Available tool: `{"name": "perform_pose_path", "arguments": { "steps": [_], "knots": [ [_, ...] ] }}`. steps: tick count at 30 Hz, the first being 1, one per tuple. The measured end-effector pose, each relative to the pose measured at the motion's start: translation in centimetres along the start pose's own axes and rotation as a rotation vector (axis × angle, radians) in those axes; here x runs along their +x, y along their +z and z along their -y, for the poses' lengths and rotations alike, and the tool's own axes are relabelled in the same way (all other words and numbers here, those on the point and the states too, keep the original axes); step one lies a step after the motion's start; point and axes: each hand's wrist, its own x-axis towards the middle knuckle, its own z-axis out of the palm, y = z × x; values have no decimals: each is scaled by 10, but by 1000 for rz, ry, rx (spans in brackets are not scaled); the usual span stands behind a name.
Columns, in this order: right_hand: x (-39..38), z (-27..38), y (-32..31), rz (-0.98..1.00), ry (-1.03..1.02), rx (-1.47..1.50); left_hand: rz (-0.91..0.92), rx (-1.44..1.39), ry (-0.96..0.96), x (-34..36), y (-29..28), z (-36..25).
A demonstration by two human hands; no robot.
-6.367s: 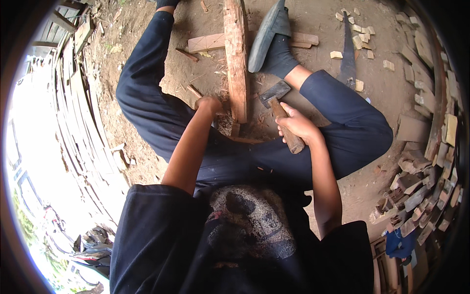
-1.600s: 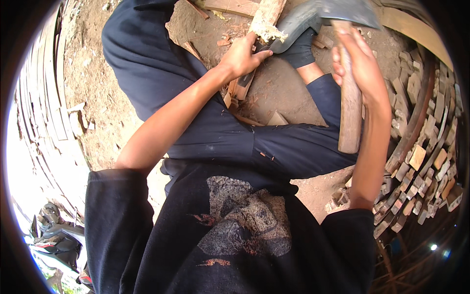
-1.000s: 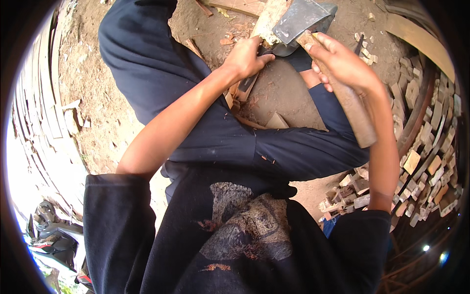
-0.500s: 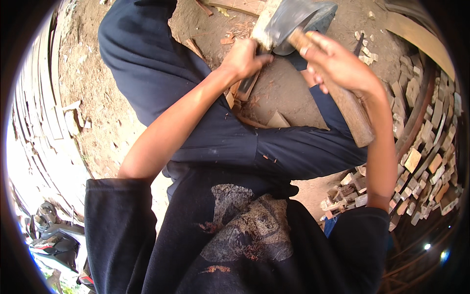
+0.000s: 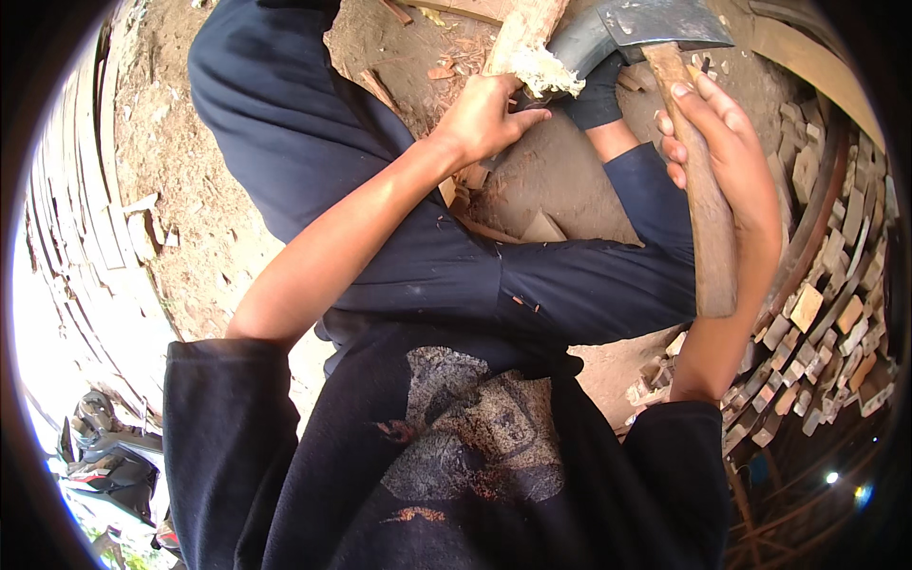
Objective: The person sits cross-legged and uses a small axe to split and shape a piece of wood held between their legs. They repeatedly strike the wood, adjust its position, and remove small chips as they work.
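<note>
Seen from above, w/ the person seated on bare dirt ground [image 5: 190,180], legs in dark trousers. Left hand [image 5: 489,119] was clenched around a rough wood stick [image 5: 522,43], holding it roughly upright btwn the knees; the stick's near end showed pale, frayed, splintered fibres. Right hand [image 5: 727,157] was wrapped around the wooden handle of a hatchet [image 5: 698,180], its grey steel head raised at top of frame, just beside the frayed end, apparently not touching it. Progress, as a judgement: shaping looked partway, since the end was already chopped ragged and small chips [image 5: 442,71] lay on the soil near the stick, but the piece was uncut along most of its visible length, so more trimming seemed left. At right, stacked small wood blocks [image 5: 817,304] curved along the frame edge; at left, long planks [image 5: 76,237] lay in a row.
</note>
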Motion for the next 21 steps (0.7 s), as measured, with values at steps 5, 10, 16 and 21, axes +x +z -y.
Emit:
{"name": "perform_pose_path", "arguments": {
  "steps": [5,10,16,21],
  "knots": [
    [-34,6,-2,-72,-31,11,22,30,131,-2,10,0],
    [-56,10,-6,-115,-158,-19,160,78,187,3,13,-2],
    [-53,-32,1,-15,-24,-110,318,142,115,6,14,-21],
    [-52,-56,-20,-54,60,-41,280,129,181,10,23,-13]
  ]
}}
